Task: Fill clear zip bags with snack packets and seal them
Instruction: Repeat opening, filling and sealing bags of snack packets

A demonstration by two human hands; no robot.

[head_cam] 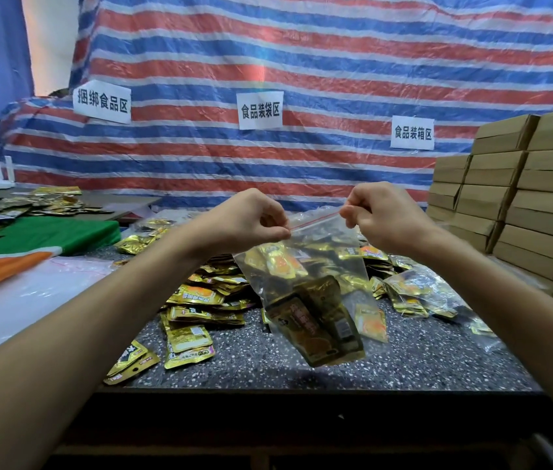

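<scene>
Both hands, the left hand (251, 220) and right hand (382, 217), pinch the red-striped zip edge of a crinkly clear plastic bag (305, 266) holding glossy gold foil snack packets (316, 320) above the speckled grey stone counter (387, 361).

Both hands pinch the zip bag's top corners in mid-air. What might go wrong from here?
1. The left hand and right hand pinch only the ends of the red zip strip, so its middle may be left unsealed.
2. The packets sag into the bottom corner of the zip bag. A slipped pinch could drop it onto the loose packets on the table.
</scene>
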